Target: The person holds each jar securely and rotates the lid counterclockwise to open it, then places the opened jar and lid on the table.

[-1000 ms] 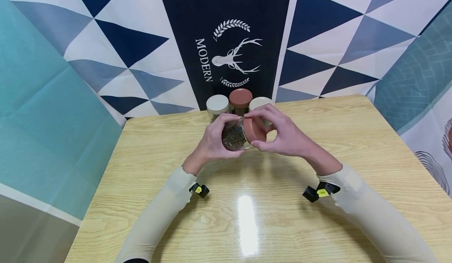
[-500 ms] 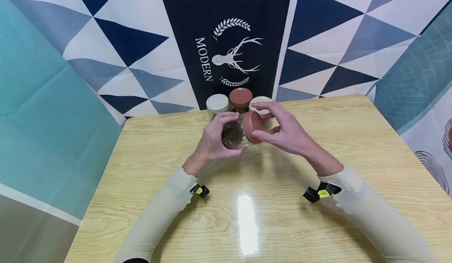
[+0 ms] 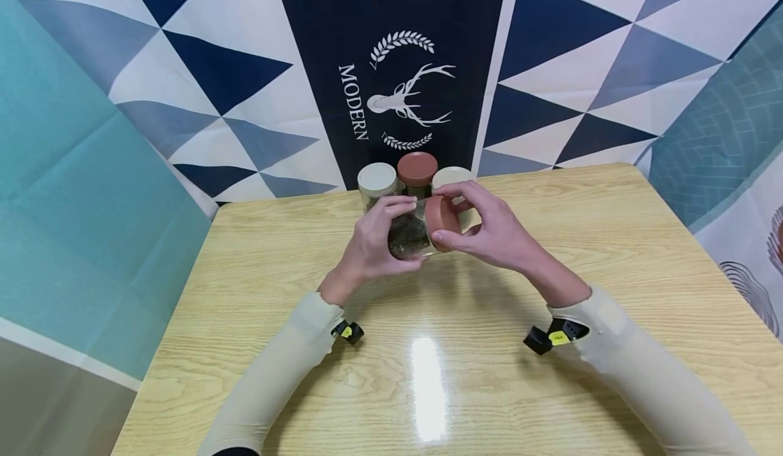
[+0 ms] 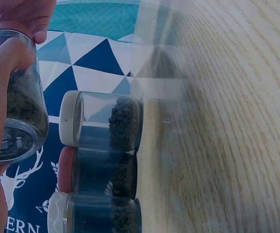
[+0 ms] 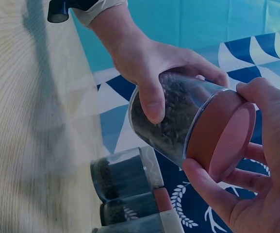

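Observation:
Between both hands, raised off the table, is a clear jar with dark granules inside, tilted onto its side. My left hand grips the jar's body, thumb below and fingers over the top. The right hand holds the reddish-brown lid at its rim, thumb on the near side and fingers on the far side. In the right wrist view the lid sits on the jar's mouth, and the left thumb presses the glass. The left wrist view shows the jar's base nearest the camera.
Behind the hands, by the patterned backdrop, stand a jar with a white lid, one with a reddish-brown lid and one with a cream lid. They hold dark granules too. A wooden table lies below.
The right fingers loosened from the lid half a second ago and now hold its rim again. The jar has shifted slightly right, and the granules inside have moved. The left hand keeps its grip.

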`<action>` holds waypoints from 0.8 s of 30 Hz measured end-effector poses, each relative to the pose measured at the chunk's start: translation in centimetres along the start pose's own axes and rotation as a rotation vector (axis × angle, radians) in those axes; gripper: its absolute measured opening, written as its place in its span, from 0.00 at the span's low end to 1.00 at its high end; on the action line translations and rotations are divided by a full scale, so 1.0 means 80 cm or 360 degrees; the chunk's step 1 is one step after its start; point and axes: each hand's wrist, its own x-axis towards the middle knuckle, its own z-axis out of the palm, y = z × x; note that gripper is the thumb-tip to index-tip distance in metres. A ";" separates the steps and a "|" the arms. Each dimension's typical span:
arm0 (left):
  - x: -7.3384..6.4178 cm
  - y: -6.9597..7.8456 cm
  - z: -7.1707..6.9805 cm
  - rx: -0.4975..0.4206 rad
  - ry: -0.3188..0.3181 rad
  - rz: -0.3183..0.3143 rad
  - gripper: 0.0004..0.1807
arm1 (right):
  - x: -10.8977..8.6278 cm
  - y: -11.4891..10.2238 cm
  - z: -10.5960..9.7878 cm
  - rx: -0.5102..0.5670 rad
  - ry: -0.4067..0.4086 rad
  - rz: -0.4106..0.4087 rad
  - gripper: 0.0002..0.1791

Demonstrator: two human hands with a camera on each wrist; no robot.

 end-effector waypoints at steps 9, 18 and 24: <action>-0.001 0.001 -0.001 -0.0069 -0.0035 -0.0072 0.50 | 0.002 0.005 0.000 -0.0028 -0.0026 -0.0090 0.36; -0.002 0.003 -0.002 -0.0176 -0.0051 -0.0162 0.52 | 0.003 0.008 -0.003 -0.0046 -0.0054 -0.0359 0.38; -0.003 0.004 -0.003 -0.0240 -0.0068 -0.0214 0.54 | 0.000 0.009 -0.006 -0.0079 -0.0103 -0.0497 0.40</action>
